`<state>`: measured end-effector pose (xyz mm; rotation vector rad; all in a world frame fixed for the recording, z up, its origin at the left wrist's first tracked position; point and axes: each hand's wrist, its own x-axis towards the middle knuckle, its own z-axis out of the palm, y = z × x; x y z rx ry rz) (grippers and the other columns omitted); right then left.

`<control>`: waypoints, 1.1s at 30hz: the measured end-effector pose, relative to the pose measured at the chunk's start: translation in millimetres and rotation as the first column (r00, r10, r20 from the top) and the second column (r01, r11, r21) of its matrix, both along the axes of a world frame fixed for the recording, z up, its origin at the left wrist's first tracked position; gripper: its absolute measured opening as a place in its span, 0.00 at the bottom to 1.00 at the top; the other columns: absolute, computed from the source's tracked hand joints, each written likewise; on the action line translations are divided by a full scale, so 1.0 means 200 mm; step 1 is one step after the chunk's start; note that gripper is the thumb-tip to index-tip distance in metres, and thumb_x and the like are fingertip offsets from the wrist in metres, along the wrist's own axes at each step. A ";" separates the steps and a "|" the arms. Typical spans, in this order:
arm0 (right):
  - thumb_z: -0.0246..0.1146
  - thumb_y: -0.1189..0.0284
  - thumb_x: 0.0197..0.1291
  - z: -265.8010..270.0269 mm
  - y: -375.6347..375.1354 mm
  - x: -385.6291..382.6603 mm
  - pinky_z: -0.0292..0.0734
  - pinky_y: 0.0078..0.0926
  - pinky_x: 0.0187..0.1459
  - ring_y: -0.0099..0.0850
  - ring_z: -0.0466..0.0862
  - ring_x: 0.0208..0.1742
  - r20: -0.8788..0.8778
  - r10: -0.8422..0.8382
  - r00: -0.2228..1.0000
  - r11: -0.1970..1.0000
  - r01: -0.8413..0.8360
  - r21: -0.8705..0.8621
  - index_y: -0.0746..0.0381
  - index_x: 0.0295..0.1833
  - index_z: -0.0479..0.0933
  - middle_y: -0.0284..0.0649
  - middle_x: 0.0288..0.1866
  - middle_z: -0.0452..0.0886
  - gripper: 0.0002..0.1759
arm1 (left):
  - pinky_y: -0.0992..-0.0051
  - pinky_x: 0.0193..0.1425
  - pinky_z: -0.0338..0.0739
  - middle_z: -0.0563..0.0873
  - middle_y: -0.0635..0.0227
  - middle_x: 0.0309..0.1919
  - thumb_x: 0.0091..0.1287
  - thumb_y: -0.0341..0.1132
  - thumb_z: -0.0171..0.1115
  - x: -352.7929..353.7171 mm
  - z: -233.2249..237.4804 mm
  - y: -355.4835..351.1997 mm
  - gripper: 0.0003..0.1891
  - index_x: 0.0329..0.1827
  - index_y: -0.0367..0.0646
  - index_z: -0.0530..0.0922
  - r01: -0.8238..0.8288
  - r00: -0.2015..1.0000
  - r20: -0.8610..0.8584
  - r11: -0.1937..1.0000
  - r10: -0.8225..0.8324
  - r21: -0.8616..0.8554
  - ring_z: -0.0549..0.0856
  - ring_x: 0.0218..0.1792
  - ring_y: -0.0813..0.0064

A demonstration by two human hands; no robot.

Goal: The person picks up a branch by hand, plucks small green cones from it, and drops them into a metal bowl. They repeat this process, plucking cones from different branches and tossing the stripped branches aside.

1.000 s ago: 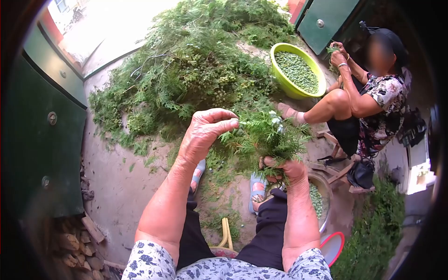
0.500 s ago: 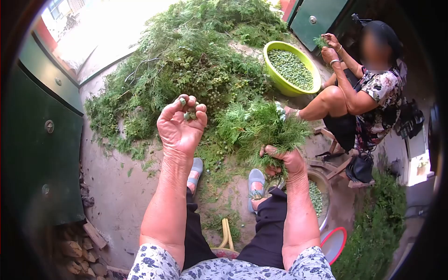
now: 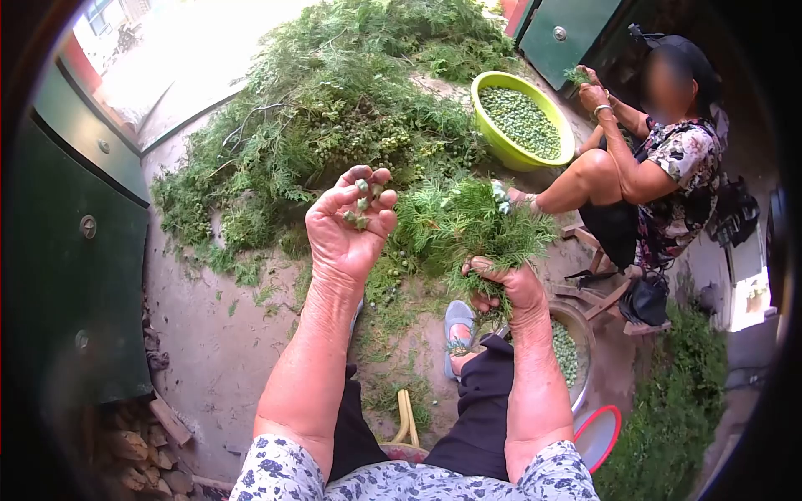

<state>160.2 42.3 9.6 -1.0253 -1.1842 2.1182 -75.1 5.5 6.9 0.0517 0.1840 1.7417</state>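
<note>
My left hand (image 3: 349,219) is raised palm up, its fingers curled around several small green cones (image 3: 362,204) that rest in the fingers. To its right, my right hand (image 3: 507,288) is closed around the stems of a leafy green sprig bunch (image 3: 476,219). Pale bluish cones show at the upper right edge of that bunch. Behind both hands lies a large heap of cut green branches (image 3: 309,125). Beyond the bunch stands a yellow-green basin (image 3: 558,113) filled with green cones.
A co-worker (image 3: 681,159) sits at the right, holding a small sprig. A metal basin (image 3: 589,359) with cones lies below my right forearm, near a red-rimmed container (image 3: 616,438). Green cabinets (image 3: 75,267) stand left; firewood (image 3: 134,459) lies lower left.
My left hand has moved right, closer to the bunch, with the cones still in its fingers. My right hand has barely moved. The co-worker's hands have shifted slightly.
</note>
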 end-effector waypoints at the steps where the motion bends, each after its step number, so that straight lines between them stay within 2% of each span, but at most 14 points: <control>1: 0.63 0.72 0.55 0.00 0.00 0.00 0.60 0.19 0.13 0.23 0.68 0.12 0.000 -0.016 1.000 1.000 0.016 -0.010 0.69 0.39 0.76 0.38 0.26 0.78 0.11 | 0.78 0.27 0.71 0.80 0.59 0.39 0.57 0.30 0.56 0.01 0.00 0.00 0.07 0.38 0.39 0.76 -0.010 0.998 -0.055 0.998 0.007 -0.064 0.75 0.32 0.71; 4: 0.64 0.73 0.54 0.01 0.01 0.00 0.60 0.19 0.13 0.23 0.68 0.13 0.010 0.029 1.000 1.000 -0.029 -0.011 0.69 0.41 0.75 0.38 0.29 0.79 0.12 | 0.81 0.19 0.69 0.81 0.63 0.30 0.62 0.35 0.59 0.06 0.06 0.00 0.07 0.37 0.42 0.76 -0.068 0.989 -0.148 0.953 0.024 -0.296 0.78 0.26 0.75; 7: 0.64 0.73 0.54 0.02 0.01 0.00 0.59 0.19 0.13 0.22 0.68 0.14 0.081 0.074 0.994 0.997 -0.074 -0.011 0.68 0.43 0.74 0.38 0.30 0.79 0.13 | 0.87 0.10 0.56 0.77 0.75 0.19 0.61 0.34 0.63 0.10 0.05 -0.01 0.06 0.35 0.42 0.78 -0.074 0.669 -0.735 0.974 -0.110 -0.213 0.71 0.15 0.88; 10: 0.64 0.72 0.55 0.04 0.00 -0.01 0.58 0.18 0.13 0.21 0.69 0.15 0.096 0.117 0.988 0.993 -0.117 -0.003 0.66 0.45 0.74 0.37 0.31 0.78 0.14 | 0.88 0.19 0.63 0.79 0.77 0.23 0.58 0.31 0.66 0.16 0.04 0.00 0.13 0.44 0.39 0.79 -0.145 0.272 -0.954 0.975 -0.125 -0.169 0.71 0.21 0.92; 14: 0.64 0.71 0.55 0.04 -0.01 -0.02 0.58 0.17 0.13 0.21 0.69 0.15 0.138 0.121 0.983 0.992 -0.123 0.008 0.65 0.46 0.73 0.36 0.31 0.78 0.15 | 0.85 0.31 0.69 0.82 0.76 0.27 0.57 0.32 0.67 0.13 -0.04 0.02 0.12 0.43 0.39 0.80 -0.063 0.143 -0.978 0.985 -0.153 -0.163 0.75 0.29 0.89; 15: 0.65 0.69 0.54 0.05 -0.02 -0.03 0.57 0.17 0.12 0.21 0.68 0.13 0.136 0.102 0.985 0.994 -0.107 0.030 0.66 0.40 0.76 0.35 0.23 0.75 0.13 | 0.85 0.32 0.69 0.81 0.77 0.26 0.57 0.31 0.67 0.12 -0.04 0.02 0.10 0.40 0.38 0.80 -0.053 0.041 -0.985 0.984 -0.167 -0.169 0.75 0.29 0.88; 16: 0.65 0.67 0.53 0.05 -0.02 -0.04 0.56 0.16 0.12 0.21 0.68 0.10 0.135 0.083 0.987 0.995 -0.091 0.051 0.67 0.35 0.78 0.33 0.16 0.73 0.13 | 0.85 0.32 0.69 0.81 0.77 0.26 0.57 0.31 0.67 0.12 -0.04 0.01 0.10 0.40 0.38 0.80 -0.055 0.042 -0.985 0.984 -0.169 -0.171 0.75 0.29 0.88; 19: 0.65 0.67 0.53 0.06 -0.03 -0.04 0.56 0.16 0.12 0.21 0.68 0.10 0.160 0.044 0.986 0.996 -0.055 0.063 0.67 0.34 0.78 0.33 0.16 0.73 0.12 | 0.85 0.25 0.66 0.79 0.77 0.23 0.56 0.30 0.66 0.13 0.00 -0.01 0.06 0.34 0.38 0.79 -0.100 0.088 -0.989 0.987 -0.118 -0.127 0.73 0.24 0.89; 21: 0.65 0.69 0.54 0.05 -0.02 -0.02 0.57 0.17 0.13 0.20 0.68 0.13 0.152 0.082 0.985 0.994 -0.092 0.061 0.65 0.39 0.76 0.33 0.22 0.75 0.12 | 0.86 0.17 0.58 0.73 0.79 0.19 0.56 0.29 0.63 0.13 0.05 -0.04 0.04 0.28 0.41 0.76 -0.048 0.437 -0.862 0.950 -0.257 -0.308 0.68 0.17 0.89; 22: 0.65 0.71 0.55 0.04 -0.01 -0.01 0.58 0.18 0.14 0.19 0.68 0.16 0.144 0.118 0.983 0.990 -0.128 0.061 0.64 0.44 0.75 0.33 0.28 0.76 0.13 | 0.86 0.17 0.58 0.73 0.79 0.19 0.56 0.29 0.63 0.13 0.05 -0.04 0.04 0.28 0.41 0.76 -0.051 0.437 -0.862 0.950 -0.255 -0.307 0.68 0.17 0.89; 24: 0.65 0.71 0.54 0.04 -0.01 0.01 0.58 0.18 0.14 0.19 0.67 0.16 0.147 0.137 0.980 0.989 -0.144 0.037 0.64 0.44 0.75 0.32 0.28 0.76 0.13 | 0.86 0.12 0.50 0.66 0.80 0.17 0.57 0.30 0.61 0.12 0.00 -0.03 0.05 0.27 0.44 0.73 0.043 0.809 -0.542 0.943 -0.226 -0.330 0.63 0.13 0.89; 25: 0.65 0.70 0.54 0.04 -0.01 0.02 0.57 0.18 0.15 0.19 0.67 0.16 0.151 0.153 0.977 0.988 -0.157 0.015 0.64 0.44 0.75 0.32 0.27 0.76 0.13 | 0.86 0.12 0.52 0.64 0.79 0.17 0.58 0.31 0.59 0.07 -0.03 -0.03 0.04 0.28 0.45 0.72 0.094 0.880 -0.436 0.969 -0.189 -0.230 0.64 0.14 0.87; 31: 0.67 0.70 0.52 0.02 -0.02 0.01 0.57 0.17 0.15 0.19 0.66 0.16 0.166 0.139 0.976 0.989 -0.146 0.027 0.64 0.42 0.75 0.31 0.26 0.75 0.13 | 0.85 0.14 0.61 0.73 0.68 0.26 0.57 0.29 0.55 0.03 -0.04 -0.04 0.05 0.35 0.40 0.74 0.148 0.986 -0.053 0.980 -0.156 -0.134 0.70 0.20 0.80; 33: 0.67 0.69 0.52 0.03 -0.04 -0.01 0.56 0.17 0.14 0.19 0.68 0.15 0.167 0.100 0.981 0.992 -0.111 0.060 0.65 0.38 0.77 0.32 0.23 0.76 0.12 | 0.84 0.14 0.62 0.75 0.64 0.29 0.55 0.28 0.55 0.03 0.00 -0.04 0.05 0.34 0.40 0.73 0.105 0.988 -0.093 0.977 -0.124 -0.184 0.72 0.21 0.77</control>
